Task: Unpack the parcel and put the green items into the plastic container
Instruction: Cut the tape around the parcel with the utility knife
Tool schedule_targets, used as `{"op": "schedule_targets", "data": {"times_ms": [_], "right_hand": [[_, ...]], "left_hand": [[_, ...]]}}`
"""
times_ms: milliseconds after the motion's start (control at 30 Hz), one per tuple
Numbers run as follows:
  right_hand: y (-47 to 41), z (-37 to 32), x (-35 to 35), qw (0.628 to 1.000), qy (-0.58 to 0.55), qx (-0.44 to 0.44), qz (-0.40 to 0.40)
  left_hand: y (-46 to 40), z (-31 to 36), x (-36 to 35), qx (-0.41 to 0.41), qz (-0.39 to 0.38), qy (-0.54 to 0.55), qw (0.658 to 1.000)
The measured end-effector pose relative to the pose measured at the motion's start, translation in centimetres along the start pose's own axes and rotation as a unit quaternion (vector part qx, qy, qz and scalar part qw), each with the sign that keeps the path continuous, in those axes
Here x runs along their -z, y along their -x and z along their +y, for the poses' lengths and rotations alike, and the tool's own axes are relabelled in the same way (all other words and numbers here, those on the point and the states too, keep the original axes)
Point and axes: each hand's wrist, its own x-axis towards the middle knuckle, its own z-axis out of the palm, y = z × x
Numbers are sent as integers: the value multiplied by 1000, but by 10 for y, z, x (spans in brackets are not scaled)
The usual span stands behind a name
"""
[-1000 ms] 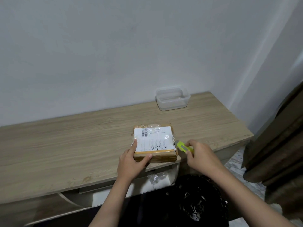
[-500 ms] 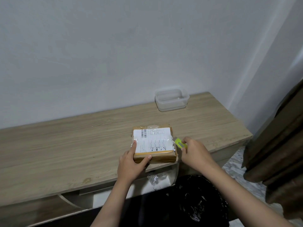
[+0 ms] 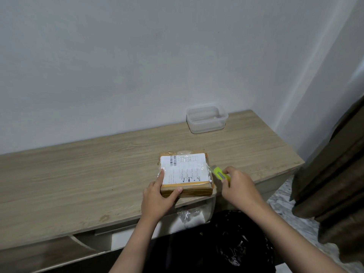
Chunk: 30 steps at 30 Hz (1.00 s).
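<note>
A flat brown parcel [image 3: 185, 171] wrapped in tape, with a white shipping label on top, lies near the front edge of the wooden table [image 3: 78, 182]. My left hand [image 3: 157, 196] grips its near left corner, index finger on the label and thumb on the front side. My right hand [image 3: 238, 186] holds a small yellow-green cutter [image 3: 220, 173] with its tip beside the parcel's right edge. A clear, empty plastic container [image 3: 206, 119] stands at the back of the table against the wall.
A black bin bag [image 3: 226, 247] sits open on the floor below the table's front edge. A brown curtain [image 3: 332, 178] hangs at the right. White walls close off the back and right side. Crumpled clear plastic [image 3: 189, 215] lies on the shelf under the tabletop.
My right hand with the cutter first moved left to the parcel's right edge, then pulled back slightly to the right. The left hand and the parcel stayed put.
</note>
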Motion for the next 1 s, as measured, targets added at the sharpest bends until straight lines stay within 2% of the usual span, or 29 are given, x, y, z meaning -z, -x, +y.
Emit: {"op": "schedule_targets", "data": {"times_ms": [167,467,733,1000], "right_hand": [[-12,-4,-1,1000,-7,-3,15],[-15,-10,0,999,22,7,-31],[-16,-21,26,991,74,6,-115],[-5,-16,26,986,110,21,-124]], "left_hand": [[0,1,-1,-2,5,6,1000],[1,3,-2,1,10,3,1000],[2,6,-3,9,17,-22,1000],[2,7,-2,6,20,-18,1000]]}}
